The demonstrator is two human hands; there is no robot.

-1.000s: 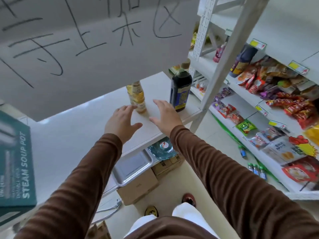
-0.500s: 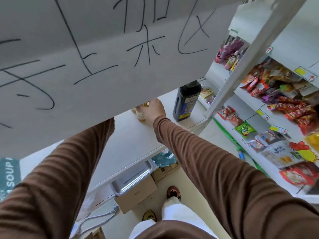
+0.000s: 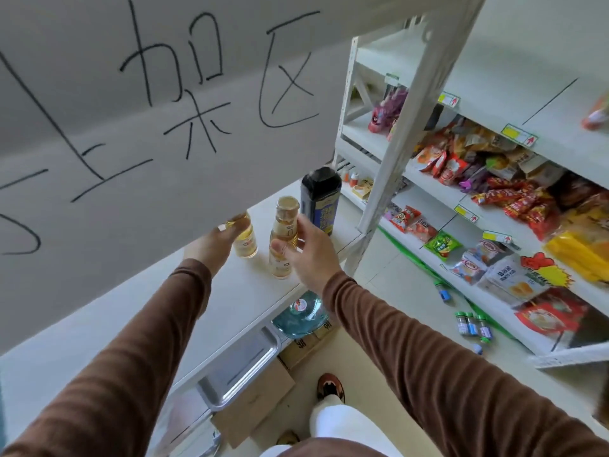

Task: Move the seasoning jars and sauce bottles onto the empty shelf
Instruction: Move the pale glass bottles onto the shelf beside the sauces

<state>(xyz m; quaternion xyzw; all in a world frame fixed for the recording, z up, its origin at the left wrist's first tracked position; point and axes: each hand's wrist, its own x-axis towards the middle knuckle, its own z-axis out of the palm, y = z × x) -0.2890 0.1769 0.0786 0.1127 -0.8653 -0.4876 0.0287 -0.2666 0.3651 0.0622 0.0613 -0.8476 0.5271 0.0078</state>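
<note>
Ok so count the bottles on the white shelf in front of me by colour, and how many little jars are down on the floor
Pale golden bottles: 2, one at the left hand, one at the right hand
Dark bottle: 1
Small jars standing on the floor: 3
Total: 6

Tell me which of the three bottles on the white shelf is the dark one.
It is the tall black sauce bottle with the blue and yellow label, farthest back on the white shelf. The two small bottles at the hands hold pale golden liquid.
</note>
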